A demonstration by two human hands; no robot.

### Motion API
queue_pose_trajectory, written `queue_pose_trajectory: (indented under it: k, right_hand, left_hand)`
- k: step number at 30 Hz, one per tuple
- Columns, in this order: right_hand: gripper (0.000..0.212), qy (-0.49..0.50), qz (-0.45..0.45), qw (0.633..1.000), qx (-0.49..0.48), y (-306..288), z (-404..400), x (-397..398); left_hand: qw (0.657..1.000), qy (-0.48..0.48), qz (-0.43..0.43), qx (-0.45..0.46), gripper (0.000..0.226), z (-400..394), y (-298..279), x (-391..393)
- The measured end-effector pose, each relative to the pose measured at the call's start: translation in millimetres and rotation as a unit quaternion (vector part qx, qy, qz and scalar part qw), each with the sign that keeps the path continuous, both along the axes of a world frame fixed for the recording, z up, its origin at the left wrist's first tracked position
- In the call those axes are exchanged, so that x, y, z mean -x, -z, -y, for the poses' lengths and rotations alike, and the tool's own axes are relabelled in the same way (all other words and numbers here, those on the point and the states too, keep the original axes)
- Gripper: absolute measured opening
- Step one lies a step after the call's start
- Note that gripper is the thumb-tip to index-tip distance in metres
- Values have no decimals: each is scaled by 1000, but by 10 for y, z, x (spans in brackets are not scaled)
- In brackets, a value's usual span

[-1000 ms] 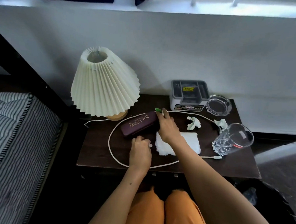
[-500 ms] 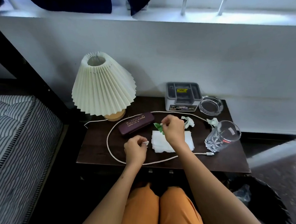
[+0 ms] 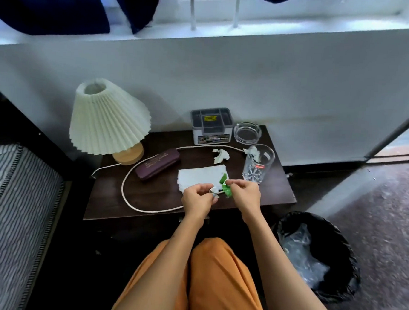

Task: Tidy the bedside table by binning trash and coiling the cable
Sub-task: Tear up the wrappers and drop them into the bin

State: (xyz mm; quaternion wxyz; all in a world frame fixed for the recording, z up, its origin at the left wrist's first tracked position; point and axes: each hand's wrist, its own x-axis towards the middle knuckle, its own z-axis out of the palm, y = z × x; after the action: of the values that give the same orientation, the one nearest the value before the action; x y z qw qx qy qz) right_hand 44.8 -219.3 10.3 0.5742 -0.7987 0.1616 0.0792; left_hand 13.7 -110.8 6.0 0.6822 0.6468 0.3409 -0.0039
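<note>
Dark wood table [image 3: 148,199], crumpled green wrapper [image 3: 225,188]

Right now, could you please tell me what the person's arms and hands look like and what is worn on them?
Both arms are bare to past the elbow, with no sleeves in view. The left hand and right hand wear no gloves, and I see no rings, watch or bracelets.

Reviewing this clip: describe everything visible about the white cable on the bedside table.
The white cable is a thick, smooth-looking cord lying flat on the dark bedside table, uncoiled, in one wide open loop. It rings the maroon case and the flat tissue and passes in front of the grey organiser box. Its near run vanishes under the left hand. Its ends are not visible.
</note>
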Motion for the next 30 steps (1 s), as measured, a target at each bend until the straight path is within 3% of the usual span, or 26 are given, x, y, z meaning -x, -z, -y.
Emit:
queue_pose_trajectory:
  k: [4, 9, 11, 14, 20, 30]
  right_hand:
    - [13, 34, -11, 998, -58, 78, 468, 183]
    - [11, 124, -6, 991, -46, 293, 1040, 379]
    - [2, 164, -14, 986, -34, 388, 1247, 457]
    - [7, 225, -36, 974, 17, 547, 1574, 572]
    - [13, 249, -77, 955, 141, 717, 2000, 780]
    - [28, 219, -150, 947, 178, 909, 2320, 880]
  left_hand:
    - [999, 33, 1, 13, 18, 444, 33, 67]
    - [996, 91, -14, -13, 14, 1045, 137, 117]
    - [994, 99, -23, -35, 21, 1267, 226, 121]
    - [987, 135, -34, -76, 25, 1625, 387, 162]
    - [956, 253, -85, -124, 17, 2170, 691, 298]
    - [865, 453, -113, -183, 28, 2513, 810, 355]
